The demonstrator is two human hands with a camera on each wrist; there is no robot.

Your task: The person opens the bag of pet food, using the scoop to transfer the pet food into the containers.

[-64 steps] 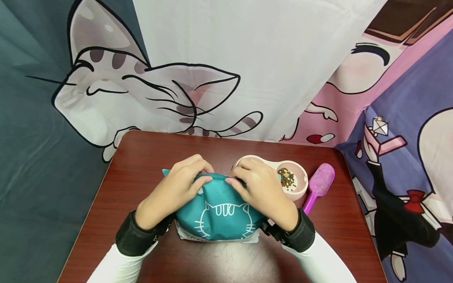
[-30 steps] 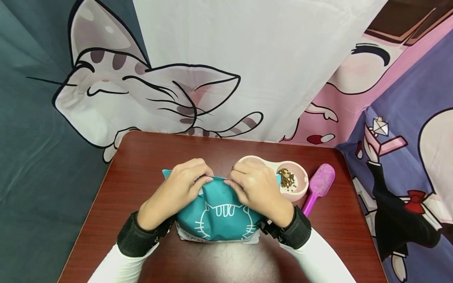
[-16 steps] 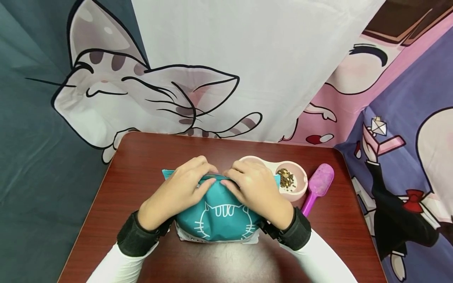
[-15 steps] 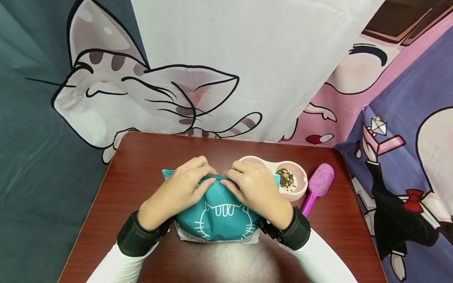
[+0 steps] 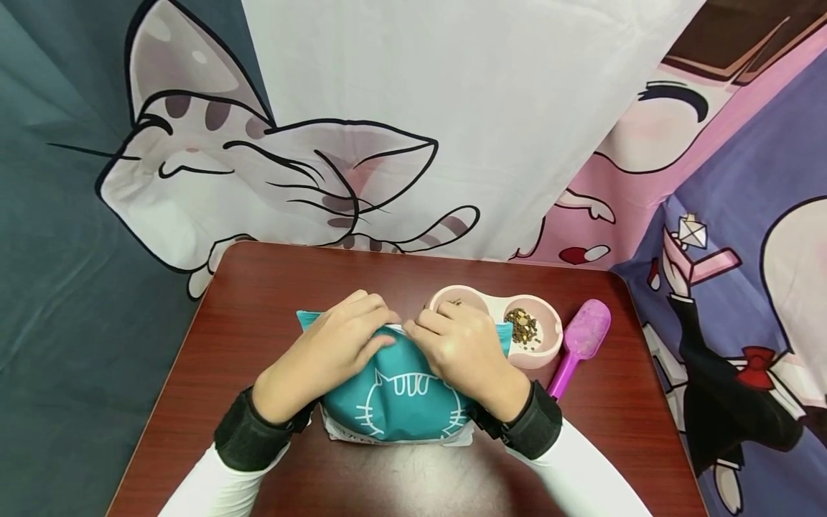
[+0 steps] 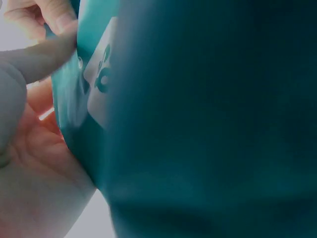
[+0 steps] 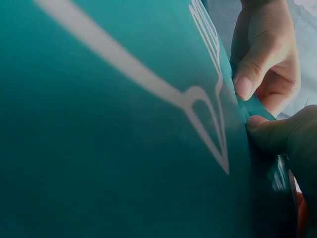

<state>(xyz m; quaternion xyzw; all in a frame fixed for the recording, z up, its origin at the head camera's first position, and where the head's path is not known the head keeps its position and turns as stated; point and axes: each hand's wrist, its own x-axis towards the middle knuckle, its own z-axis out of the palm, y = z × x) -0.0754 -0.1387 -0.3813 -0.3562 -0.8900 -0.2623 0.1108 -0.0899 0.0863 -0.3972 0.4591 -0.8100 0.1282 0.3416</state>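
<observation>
A teal bag (image 5: 407,409) with a white cat-face outline stands in the middle of the table, its printed front towards me. My left hand (image 5: 339,348) holds the top edge left of centre, thumb in front and fingers behind. Just right of centre my right hand (image 5: 461,352) pinches the same edge with thumb and curled fingers. Between the two hands a thin pale strip shows along the bag's mouth. The left wrist view has the bag's side and a white label (image 6: 101,77) close up. In the right wrist view both thumbs press the top edge near each other.
Behind my right hand stands a pale pink double bowl (image 5: 550,316) with small brown pellets (image 5: 522,325) in its right cup. A purple scoop (image 5: 586,330) lies right of it on the brown table (image 5: 258,280). Printed cartoon cloth (image 5: 504,143) hangs behind the table.
The left fingertips have shifted slightly right. My right hand's fingers have curled in and moved lower, uncovering more of the bowl's left cup. A pale strip now shows at the bag's top.
</observation>
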